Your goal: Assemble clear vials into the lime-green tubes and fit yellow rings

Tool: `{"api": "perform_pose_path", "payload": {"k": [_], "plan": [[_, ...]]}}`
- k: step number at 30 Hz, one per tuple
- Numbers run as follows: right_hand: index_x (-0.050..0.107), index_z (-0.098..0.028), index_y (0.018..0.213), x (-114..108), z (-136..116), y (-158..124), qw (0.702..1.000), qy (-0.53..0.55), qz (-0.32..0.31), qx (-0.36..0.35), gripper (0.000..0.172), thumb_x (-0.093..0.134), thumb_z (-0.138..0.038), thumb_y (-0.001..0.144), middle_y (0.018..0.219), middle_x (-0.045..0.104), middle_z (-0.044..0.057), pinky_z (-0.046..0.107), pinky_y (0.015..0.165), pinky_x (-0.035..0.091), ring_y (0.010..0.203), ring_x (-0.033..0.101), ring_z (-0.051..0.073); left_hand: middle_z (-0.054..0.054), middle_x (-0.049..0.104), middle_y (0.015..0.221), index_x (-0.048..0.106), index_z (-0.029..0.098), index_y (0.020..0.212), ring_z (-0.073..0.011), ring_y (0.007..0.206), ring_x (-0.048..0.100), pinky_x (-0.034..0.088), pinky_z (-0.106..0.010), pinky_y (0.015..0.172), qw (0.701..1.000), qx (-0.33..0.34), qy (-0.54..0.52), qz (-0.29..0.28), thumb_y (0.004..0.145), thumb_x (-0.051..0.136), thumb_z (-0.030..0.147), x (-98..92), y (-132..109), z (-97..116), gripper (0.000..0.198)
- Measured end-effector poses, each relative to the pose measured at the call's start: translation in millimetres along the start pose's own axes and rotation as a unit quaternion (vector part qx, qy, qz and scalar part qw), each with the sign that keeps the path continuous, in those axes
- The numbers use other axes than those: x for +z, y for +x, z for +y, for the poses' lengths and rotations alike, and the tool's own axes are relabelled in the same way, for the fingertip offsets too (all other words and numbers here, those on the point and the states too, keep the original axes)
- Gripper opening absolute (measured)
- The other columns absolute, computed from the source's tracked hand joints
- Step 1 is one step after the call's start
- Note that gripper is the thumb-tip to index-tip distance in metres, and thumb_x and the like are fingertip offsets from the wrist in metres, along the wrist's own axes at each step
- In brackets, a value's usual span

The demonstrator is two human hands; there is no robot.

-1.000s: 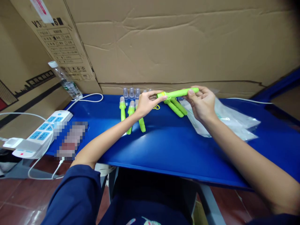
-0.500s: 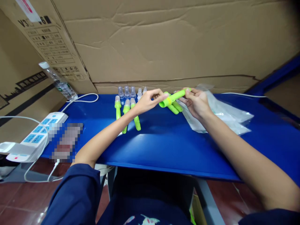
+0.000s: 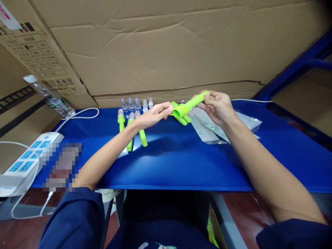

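Nearest the camera, two navy sleeves [image 3: 75, 218] frame the front edge of the blue table [image 3: 181, 166], and a white power strip [image 3: 23, 160] sits at the table's eight o'clock corner. Both bare forearms reach forward over the table top.

Toward ten o'clock, three capped green tubes [image 3: 143, 138] lie on the table, partly under the left forearm; they lie as they did a second ago.

The change is just past centre, at about twelve o'clock. The green tube [image 3: 193, 102] between the hands was nearly level and side-on a second ago. Now it slopes, with its flared mouth dropped toward the left hand [image 3: 151, 117] and swung round to face the camera, and its far end raised at the right hand [image 3: 219, 108]. The left hand pinches the mouth end between thumb and fingertips, the other fingers loosely extended. The right hand is curled closed around the upper end. The tube hangs clear of the table, so the work now centres on that open end. The yellowish band there may be a separate ring or only part of the moulding; it is too small to tell.

Directly under the tube lie a few loose green tubes [image 3: 181, 120], and clear bags [image 3: 207, 129] spread toward two o'clock. Farther back, a row of clear caps [image 3: 131, 103] stands at eleven o'clock, a water bottle [image 3: 52, 100] leans at ten, and cardboard [image 3: 168, 45] closes the rear.
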State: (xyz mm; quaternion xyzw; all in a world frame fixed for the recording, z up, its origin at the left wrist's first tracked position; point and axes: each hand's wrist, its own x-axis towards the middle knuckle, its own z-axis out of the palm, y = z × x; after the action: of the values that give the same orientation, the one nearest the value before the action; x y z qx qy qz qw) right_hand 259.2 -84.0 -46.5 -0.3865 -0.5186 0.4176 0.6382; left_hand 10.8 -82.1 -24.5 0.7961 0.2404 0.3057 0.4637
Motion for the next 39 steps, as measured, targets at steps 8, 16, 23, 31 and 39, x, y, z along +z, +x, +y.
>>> {"api": "perform_pose_path", "payload": {"k": [8,16,23,31,39], "plan": [[0.050,-0.028,0.079,-37,-26,18,0.958,0.019,0.231,-0.169,0.052,0.094,-0.047,0.060,0.093,0.069,0.005,0.045,0.092,0.062,0.096,0.072,0.024,-0.006,0.065,0.083,0.062,0.018,0.087,-0.0169,0.079,0.061,0.049,-0.029,0.075,0.988,-0.024,0.127,0.081,0.095,0.049,0.068,-47.4,-22,-17,0.053],[0.049,-0.025,0.088,32,1,-42,0.936,-0.286,-0.043,-0.201,0.031,0.077,-0.038,0.081,0.109,0.073,0.012,0.046,0.085,0.061,0.105,0.072,0.029,-0.014,0.077,0.097,0.075,0.012,0.097,-0.0276,0.098,0.069,0.042,-0.042,0.099,0.863,-0.164,0.462,0.119,0.099,0.050,0.029,-43.1,-10,-44,0.030],[0.060,-0.017,0.103,29,37,-49,0.725,-0.624,-0.205,-0.208,0.015,0.049,-0.018,0.094,0.109,0.071,0.021,0.050,0.087,0.054,0.102,0.069,0.035,-0.016,0.071,0.128,0.072,0.018,0.121,-0.0351,0.124,0.060,0.031,-0.052,0.109,0.799,-0.196,0.567,0.048,0.101,0.044,0.034,-63.4,-43,-24,0.038],[0.069,-0.015,0.092,95,9,-79,0.674,-0.671,-0.255,-0.176,0.039,0.044,-0.043,0.103,0.102,0.074,0.018,0.045,0.085,0.047,0.098,0.068,0.033,-0.017,0.068,0.127,0.078,0.020,0.108,-0.0383,0.127,0.053,0.032,-0.055,0.109,0.806,-0.179,0.560,0.073,0.099,0.047,0.057,-54.5,-53,-34,0.049],[0.060,-0.018,0.101,85,16,-70,0.822,-0.498,-0.267,-0.068,0.021,0.052,-0.036,0.097,0.084,0.073,0.009,0.034,0.065,0.048,0.072,0.067,0.025,-0.017,0.071,0.117,0.072,0.015,0.102,-0.0349,0.119,0.060,0.036,-0.052,0.106,0.832,-0.123,0.537,0.066,0.106,0.025,0.049,-52.1,-57,-34,0.058]]}}
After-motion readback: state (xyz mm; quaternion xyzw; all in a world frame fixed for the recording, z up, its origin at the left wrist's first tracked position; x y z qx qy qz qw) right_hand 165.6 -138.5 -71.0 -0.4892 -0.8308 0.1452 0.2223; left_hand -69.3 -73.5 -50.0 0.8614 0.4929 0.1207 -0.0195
